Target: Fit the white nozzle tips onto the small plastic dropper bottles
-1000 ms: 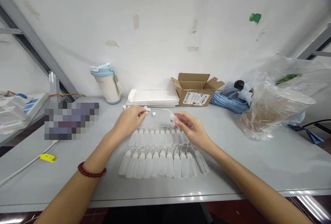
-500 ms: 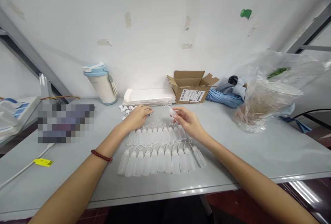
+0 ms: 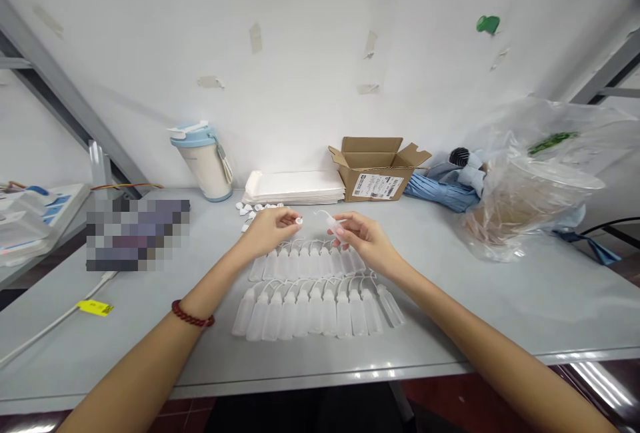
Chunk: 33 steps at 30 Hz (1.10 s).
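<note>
My left hand (image 3: 274,228) pinches a small white cap (image 3: 299,221) between thumb and fingertips. Facing it across a short gap, my right hand (image 3: 364,236) grips a translucent squeeze bottle (image 3: 332,224) whose thin curved spout points up and left toward the cap. The cap and spout are apart. Below both hands, two rows of similar bottles lie on the table, a back row (image 3: 300,263) and a front row (image 3: 307,313), their bent spouts toward the wall. Several loose white caps (image 3: 244,209) are scattered behind my left hand, which partly hides them.
Along the wall stand a cream tumbler (image 3: 203,163) with a blue lid, a stack of white envelopes (image 3: 295,188) and an open cardboard box (image 3: 377,180). Blue cloth (image 3: 440,191) and a plastic bag (image 3: 520,206) are at right. A blurred-out object (image 3: 140,236) lies at left beside a white cable (image 3: 50,330).
My left hand has lifted from among the loose caps with one cap and turned toward the bottle. My right hand keeps its hold on the bottle. The view has shifted slightly.
</note>
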### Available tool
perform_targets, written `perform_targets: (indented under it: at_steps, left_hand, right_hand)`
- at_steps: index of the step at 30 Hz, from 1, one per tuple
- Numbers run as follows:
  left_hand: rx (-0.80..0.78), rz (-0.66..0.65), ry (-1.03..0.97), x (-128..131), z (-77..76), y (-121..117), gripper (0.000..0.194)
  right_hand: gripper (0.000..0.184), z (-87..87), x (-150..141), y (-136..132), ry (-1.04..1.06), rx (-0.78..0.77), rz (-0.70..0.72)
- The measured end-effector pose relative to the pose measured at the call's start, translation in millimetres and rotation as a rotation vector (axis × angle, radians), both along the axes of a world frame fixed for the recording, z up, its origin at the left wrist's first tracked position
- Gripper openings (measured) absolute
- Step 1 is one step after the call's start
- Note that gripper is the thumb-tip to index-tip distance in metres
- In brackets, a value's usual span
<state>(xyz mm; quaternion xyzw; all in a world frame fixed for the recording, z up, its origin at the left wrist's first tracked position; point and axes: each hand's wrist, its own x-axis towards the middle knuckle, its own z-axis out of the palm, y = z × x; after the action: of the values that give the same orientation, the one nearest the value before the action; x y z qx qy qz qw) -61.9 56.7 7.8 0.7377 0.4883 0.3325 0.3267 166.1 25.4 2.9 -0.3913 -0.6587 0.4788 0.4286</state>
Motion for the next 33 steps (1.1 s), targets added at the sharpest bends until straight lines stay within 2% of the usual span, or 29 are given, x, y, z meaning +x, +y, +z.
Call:
perform_targets:
  at_steps: [1, 3, 5, 7, 14, 21, 29, 33]
  left_hand:
    - [-0.127, -0.006, -0.179, 2, 4.3, -6, 0.024]
    - [-0.272, -0.012, -0.449, 6, 11.4, -17, 0.024]
    - [-0.342, -0.025, -0.596, 9, 15.6, -24, 0.021]
    - [-0.388, -0.050, -0.641, 11, 16.8, -27, 0.019]
    - [-0.441, -0.104, -0.607, 15, 13.3, -29, 0.019]
    - [-0.400, -0.141, -0.471, 18, 15.4, -35, 0.020]
    - [-0.331, -0.171, -0.334, 23, 20.7, -40, 0.023]
    - [-0.321, -0.165, -0.299, 22, 20.8, -41, 0.023]
  right_hand:
    - [0.030, 1.9, -1, -2, 0.013, -0.016, 0.017]
    - [0.030, 5.7, -3, -5, 0.031, -0.034, 0.050]
    - [0.030, 9.1, -4, -9, 0.046, -0.051, 0.082]
    - [0.030, 11.6, -5, -11, 0.059, -0.069, 0.104]
    - [0.029, 15.9, -7, -17, 0.070, -0.100, 0.161]
    - [0.028, 12.7, -6, -18, 0.058, -0.100, 0.190]
    - [0.031, 12.9, -7, -19, 0.047, -0.130, 0.119]
    - [0.029, 11.3, -7, -20, 0.043, -0.139, 0.131]
